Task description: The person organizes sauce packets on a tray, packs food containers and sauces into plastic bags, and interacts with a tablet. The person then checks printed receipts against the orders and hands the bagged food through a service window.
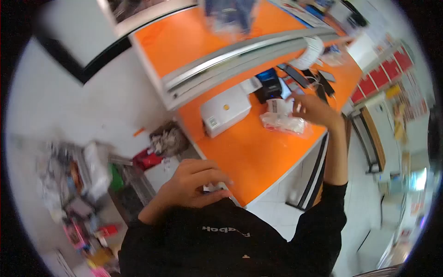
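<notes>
My right hand [316,110] is over the orange tabletop, its fingers bent and apart. Its fingertips are beside a clear plastic bag [282,123] with whitish contents; whether they touch it, I cannot tell. A white label [279,106] with dark print lies at the bag's far side, below a black device [270,85]. My left hand [196,182] hovers by the near left corner of the table, close to my body. Its fingers are curved, with a gap between thumb and fingers. A small whitish patch shows through that gap, too blurred to name.
A white box-shaped machine [226,111] stands on the orange table [249,157]. Several phones and cables, including a dark phone [295,75], lie toward the back right. A raised shelf with a metal edge [249,54] crosses behind. An open carton [170,141] sits left of the table.
</notes>
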`<state>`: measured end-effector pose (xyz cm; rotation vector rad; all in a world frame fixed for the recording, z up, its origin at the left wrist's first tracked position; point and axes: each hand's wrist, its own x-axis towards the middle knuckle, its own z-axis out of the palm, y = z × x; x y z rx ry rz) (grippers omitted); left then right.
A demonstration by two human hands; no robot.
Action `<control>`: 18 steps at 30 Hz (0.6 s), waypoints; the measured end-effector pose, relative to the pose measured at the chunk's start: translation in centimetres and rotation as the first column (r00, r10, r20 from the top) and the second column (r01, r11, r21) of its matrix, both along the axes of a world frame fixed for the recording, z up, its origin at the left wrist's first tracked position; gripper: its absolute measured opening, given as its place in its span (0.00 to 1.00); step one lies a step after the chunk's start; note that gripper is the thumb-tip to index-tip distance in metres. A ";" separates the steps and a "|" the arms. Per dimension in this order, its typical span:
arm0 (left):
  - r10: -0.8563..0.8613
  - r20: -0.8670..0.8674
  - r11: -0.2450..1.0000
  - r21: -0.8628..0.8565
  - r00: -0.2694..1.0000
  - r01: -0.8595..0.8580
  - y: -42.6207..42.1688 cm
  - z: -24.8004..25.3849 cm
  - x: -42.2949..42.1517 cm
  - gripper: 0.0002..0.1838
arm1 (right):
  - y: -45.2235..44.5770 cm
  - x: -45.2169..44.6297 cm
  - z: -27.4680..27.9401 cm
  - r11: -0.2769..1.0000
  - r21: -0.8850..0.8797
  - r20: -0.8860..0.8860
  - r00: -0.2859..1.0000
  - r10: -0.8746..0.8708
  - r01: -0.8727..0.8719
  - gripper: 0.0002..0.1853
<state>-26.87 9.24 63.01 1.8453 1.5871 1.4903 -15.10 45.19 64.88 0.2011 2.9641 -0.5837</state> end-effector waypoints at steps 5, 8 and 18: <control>0.267 0.070 0.940 -0.239 0.961 -0.244 -2.2 -6.8 5.8 0.08 | -6.1 -0.1 -9.9 0.959 -0.126 0.286 0.916 0.281 -0.255 0.21; 0.432 0.039 0.844 -0.369 0.901 -0.389 -4.6 -11.0 8.7 0.11 | -13.5 -2.1 -14.2 0.812 -0.461 0.349 0.768 0.536 -0.358 0.17; 0.984 0.062 0.168 -0.607 0.165 -0.777 -19.8 -17.5 18.4 0.16 | -40.2 -6.0 -19.6 0.155 -0.390 0.215 0.074 0.974 -0.908 0.18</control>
